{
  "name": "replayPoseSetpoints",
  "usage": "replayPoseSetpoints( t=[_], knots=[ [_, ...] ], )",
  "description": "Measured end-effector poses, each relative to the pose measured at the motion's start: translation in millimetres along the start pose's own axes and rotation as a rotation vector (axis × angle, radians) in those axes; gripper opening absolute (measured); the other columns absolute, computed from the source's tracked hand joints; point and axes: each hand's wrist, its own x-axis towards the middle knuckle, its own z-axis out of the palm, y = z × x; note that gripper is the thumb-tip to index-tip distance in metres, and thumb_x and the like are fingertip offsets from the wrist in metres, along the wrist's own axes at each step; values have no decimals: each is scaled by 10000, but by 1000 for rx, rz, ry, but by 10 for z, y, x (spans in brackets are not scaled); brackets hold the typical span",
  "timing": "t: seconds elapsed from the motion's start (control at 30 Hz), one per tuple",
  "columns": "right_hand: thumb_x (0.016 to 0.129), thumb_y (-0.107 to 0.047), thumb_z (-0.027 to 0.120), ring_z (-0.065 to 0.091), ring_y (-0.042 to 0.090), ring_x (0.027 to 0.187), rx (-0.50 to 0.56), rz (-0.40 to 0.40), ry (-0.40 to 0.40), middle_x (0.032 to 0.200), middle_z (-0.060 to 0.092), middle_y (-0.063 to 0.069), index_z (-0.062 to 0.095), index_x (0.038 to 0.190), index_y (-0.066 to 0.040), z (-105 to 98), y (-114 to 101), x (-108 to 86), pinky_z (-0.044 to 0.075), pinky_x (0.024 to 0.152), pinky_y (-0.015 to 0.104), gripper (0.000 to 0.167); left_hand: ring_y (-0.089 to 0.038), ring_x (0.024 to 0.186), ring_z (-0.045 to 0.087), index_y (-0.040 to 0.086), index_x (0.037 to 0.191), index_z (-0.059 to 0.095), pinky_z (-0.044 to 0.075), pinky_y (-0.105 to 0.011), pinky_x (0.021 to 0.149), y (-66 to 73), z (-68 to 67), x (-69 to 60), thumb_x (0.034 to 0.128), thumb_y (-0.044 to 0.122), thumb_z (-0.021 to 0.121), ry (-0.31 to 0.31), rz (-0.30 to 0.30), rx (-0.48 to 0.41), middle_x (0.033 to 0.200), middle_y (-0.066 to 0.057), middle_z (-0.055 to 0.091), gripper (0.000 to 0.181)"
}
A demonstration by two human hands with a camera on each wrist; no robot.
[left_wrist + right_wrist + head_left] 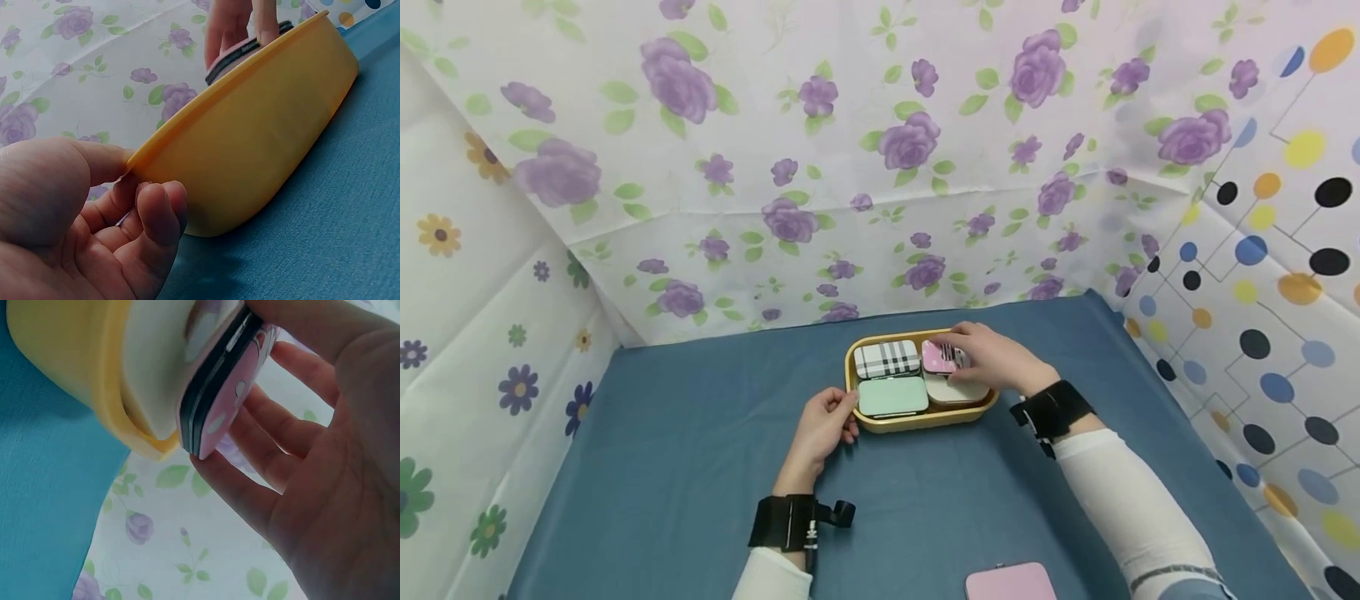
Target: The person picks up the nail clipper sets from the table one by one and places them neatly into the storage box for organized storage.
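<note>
A yellow oval basin [917,423] stands on the blue cloth. My left hand [820,427] pinches its left rim between thumb and fingers; the left wrist view shows the grip close up on the basin wall [262,125]. Over the basin's right part, my right hand [1003,360] holds a small pink patterned case [935,357] with a dark edge band. In the right wrist view that case [225,409] is tilted, thumb on one side and fingers on the other. Inside the basin lie a plaid case [887,359], a mint-green case [893,397] and a cream case [953,392] below the pink one.
A larger pink case [1011,583] lies on the blue cloth [700,467] near the front edge of the view, partly cut off. Behind the basin rises a floral sheet [865,208]; a dotted sheet [1285,333] hangs on the right.
</note>
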Motion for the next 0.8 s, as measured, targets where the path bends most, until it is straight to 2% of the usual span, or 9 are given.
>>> replayPoseSetpoints(
  t=[0.33,0.63,0.8],
  knots=[
    [1024,-242,765,488,403,1371,-14,7,-7,1489,526,194,501,1620,-190,28,14,132,508,972,515,654,-204,592,608,30,994,647,549,-341,556,-4,9,12,1097,307,655,-15,-8,0,770,-108,628,295],
    [1060,-244,714,405,402,1473,67,44,-24,1589,448,166,475,1637,-249,97,108,210,461,1069,560,624,-202,597,607,25,987,637,551,-349,560,5,-9,10,1100,311,649,-11,9,7,774,-110,626,308],
    [1069,-222,700,394,417,1487,119,33,-13,1613,428,173,471,1640,-226,122,118,201,434,1101,581,614,-198,592,606,23,991,636,554,-357,560,-3,-15,6,1099,317,650,-7,8,14,770,-110,626,314]
  ],
)
